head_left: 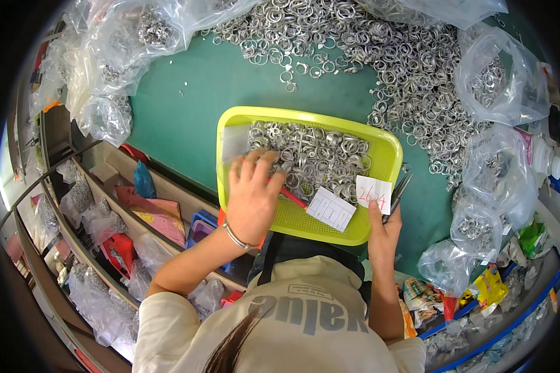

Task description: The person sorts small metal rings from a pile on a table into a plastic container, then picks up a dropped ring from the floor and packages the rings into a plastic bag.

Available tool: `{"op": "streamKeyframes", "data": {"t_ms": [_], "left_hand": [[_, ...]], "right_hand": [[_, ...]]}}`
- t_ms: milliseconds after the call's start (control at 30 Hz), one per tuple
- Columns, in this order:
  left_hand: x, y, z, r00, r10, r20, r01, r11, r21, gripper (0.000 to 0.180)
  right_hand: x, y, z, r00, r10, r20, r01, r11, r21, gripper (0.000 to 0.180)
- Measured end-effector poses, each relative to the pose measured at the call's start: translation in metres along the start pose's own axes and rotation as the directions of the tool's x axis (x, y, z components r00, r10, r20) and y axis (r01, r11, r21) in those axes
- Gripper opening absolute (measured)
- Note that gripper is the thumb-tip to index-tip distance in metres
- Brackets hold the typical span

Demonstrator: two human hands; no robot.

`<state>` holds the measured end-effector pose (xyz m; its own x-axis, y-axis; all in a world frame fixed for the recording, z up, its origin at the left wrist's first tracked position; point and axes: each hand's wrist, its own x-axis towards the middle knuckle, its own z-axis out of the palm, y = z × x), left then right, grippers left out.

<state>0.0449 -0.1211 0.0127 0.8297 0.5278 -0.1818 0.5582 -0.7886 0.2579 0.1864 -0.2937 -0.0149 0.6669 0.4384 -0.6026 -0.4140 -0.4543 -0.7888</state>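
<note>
my left fingers [255,163] are spread wide and lie flat on the metal rings [311,155] in the yellow tray [389,146], palm down, nothing gripped. left hand [252,199] covers the tray's near-left part, a bracelet [236,237] on the wrist. right hand [384,227] is at the tray's near-right corner, thumb and fingers pinched on a white slip [374,194] with red writing; that slip stands over the tray's rim. tweezers [399,189] stick up just beside it, right of the tray, seemingly tucked in the same hand, can't be sure.

a second white slip [331,209], with printed boxes, lies inside the tray near its front edge, just left of the held slip. a red stick [292,198] pokes out from under my left hand, on the tray mesh. a small clear bag [235,142] sits in the tray's far-left corner.

rings fill the far half of the tray; the near half is bare mesh.

handling, my guess: rings are small, hard, light one by one, smooth and slippery, and they tangle and slide in a heap. flat-hand sweeping suits them; for one ring, pinch the rim or use tweezers. slip is thin and floppy, hold by an edge.

beyond and right of the tray: loose ring pile [379,56] on the green table [230,87], clear bags of rings [491,78] around.
</note>
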Motion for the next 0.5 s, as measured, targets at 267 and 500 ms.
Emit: {"op": "streamKeyframes", "data": {"t_ms": [267,500], "left_hand": [[0.011,0.043,0.040,0.999,0.020,-0.029,-0.028,0.958,-0.287,0.025],[0.034,0.054,0.055,0.984,-0.063,-0.167,0.010,0.953,-0.302,0.024]], "right_hand": [[0.001,0.001,0.000,1.000,-0.011,0.010,0.011,1.000,0.001,0.030],[0.000,-0.001,0.000,1.000,0.004,0.011,-0.004,1.000,0.007,0.028]]}}
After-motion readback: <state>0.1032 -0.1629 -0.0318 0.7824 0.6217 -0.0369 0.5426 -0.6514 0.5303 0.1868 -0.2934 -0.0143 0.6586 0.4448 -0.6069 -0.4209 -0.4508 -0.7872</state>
